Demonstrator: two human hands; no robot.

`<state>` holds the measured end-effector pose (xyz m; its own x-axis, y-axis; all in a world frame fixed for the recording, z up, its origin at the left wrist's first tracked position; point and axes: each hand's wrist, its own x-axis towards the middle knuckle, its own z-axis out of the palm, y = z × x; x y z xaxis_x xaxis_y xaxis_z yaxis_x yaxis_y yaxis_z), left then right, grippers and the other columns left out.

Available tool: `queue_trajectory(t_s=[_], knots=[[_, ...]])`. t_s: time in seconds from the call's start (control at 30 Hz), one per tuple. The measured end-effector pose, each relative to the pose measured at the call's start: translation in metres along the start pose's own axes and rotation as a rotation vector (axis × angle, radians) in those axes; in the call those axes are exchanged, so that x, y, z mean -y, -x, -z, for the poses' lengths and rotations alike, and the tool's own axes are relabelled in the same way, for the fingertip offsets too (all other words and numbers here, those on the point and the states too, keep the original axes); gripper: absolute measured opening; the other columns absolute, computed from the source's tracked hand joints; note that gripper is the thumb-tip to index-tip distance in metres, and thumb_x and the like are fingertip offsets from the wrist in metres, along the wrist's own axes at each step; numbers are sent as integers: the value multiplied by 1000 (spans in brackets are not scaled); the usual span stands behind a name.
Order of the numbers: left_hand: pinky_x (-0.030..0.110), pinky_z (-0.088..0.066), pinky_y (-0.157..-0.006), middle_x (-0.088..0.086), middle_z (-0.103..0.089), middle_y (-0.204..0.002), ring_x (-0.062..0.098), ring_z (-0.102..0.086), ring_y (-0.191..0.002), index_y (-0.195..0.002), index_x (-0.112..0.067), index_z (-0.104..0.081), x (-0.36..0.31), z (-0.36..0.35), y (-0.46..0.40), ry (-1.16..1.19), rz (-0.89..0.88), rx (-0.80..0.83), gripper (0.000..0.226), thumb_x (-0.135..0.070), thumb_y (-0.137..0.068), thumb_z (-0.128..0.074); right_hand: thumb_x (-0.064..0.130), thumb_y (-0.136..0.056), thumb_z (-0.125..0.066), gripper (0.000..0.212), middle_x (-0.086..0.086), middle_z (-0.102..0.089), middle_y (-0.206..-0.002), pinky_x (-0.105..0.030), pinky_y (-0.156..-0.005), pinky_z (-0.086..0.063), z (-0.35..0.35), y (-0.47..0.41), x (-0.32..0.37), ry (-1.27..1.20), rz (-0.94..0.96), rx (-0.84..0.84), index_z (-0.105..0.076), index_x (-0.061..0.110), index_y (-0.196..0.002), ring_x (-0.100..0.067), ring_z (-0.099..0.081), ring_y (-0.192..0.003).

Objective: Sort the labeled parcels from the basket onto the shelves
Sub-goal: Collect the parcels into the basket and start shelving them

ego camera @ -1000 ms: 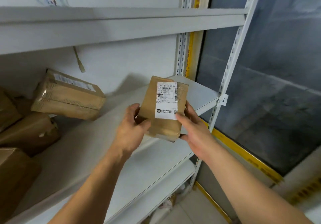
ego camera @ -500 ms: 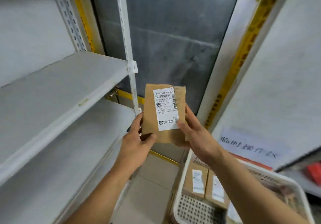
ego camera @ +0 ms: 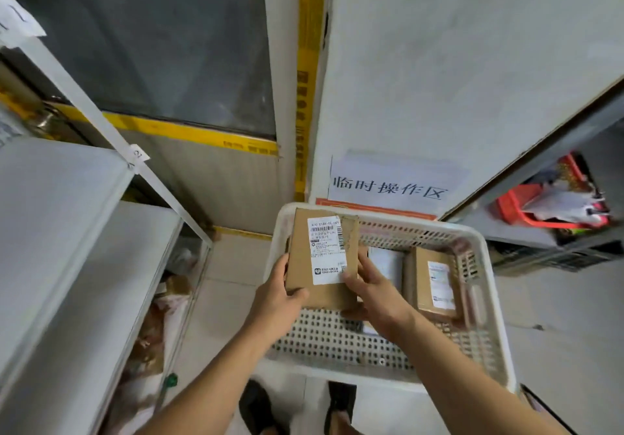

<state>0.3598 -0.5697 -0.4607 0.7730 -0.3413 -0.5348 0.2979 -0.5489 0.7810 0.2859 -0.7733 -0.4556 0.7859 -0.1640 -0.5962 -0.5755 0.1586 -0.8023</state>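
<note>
I hold a small brown cardboard parcel (ego camera: 320, 259) with a white barcode label, face up, above the white perforated basket (ego camera: 378, 343). My left hand (ego camera: 278, 294) grips its lower left edge, thumb on top. My right hand (ego camera: 374, 291) grips its lower right edge, thumb on the label's corner. Inside the basket another labeled brown parcel (ego camera: 435, 282) lies at the right, and a paler one (ego camera: 385, 262) shows partly behind my right hand. The grey shelves (ego camera: 57, 218) stand at the left, with tags "1" and "2" on the upright.
A white wall sign with Chinese text (ego camera: 388, 188) hangs behind the basket. A second shelf unit at the right holds a red basket (ego camera: 526, 205) of clutter. Brown items lie on the lowest left shelf (ego camera: 158, 316). My feet (ego camera: 260, 407) stand on the tiled floor.
My view has swung right and down, away from the shelves toward the basket. Both hands carried the parcel along, and it now sits over the basket's left part.
</note>
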Motion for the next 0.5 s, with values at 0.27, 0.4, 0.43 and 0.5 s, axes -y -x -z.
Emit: queue_trajectory(t_s=[0.27, 0.4, 0.43, 0.5], knots=[[35, -56, -65, -2, -57, -145, 30, -71, -104, -164, -45, -15, 67, -61, -89, -40, 194, -65, 84, -17, -99, -61, 37, -107, -63, 56, 19, -59, -147, -44, -80, -65, 19, -105, -86, -110, -197, -11, -40, 60, -152, -22, -60, -130], [32, -58, -77, -2, -49, -155, 25, -65, -116, -164, -43, -18, 93, -82, -143, -79, 201, -167, 84, -11, -97, -58, 38, -106, -65, 60, 14, -54, -154, -56, -94, -61, 19, -162, -118, -136, -218, -34, -37, 56, -156, -25, -55, -138], [38, -60, -88, -2, -49, -155, 25, -63, -120, -164, -41, -19, 97, -86, -153, -100, 198, -190, 83, -12, -96, -58, 36, -106, -64, 61, 14, -54, -154, -57, -96, -60, 19, -174, -125, -142, -222, -45, -37, 55, -157, -25, -55, -137], [45, -54, -104, 1, -48, -157, 25, -57, -129, -164, -35, -20, 108, -94, -168, -143, 176, -219, 81, -12, -96, -57, 30, -107, -63, 61, 19, -58, -149, -50, -93, -62, 15, -192, -135, -167, -227, -62, -38, 55, -156, -21, -59, -132]])
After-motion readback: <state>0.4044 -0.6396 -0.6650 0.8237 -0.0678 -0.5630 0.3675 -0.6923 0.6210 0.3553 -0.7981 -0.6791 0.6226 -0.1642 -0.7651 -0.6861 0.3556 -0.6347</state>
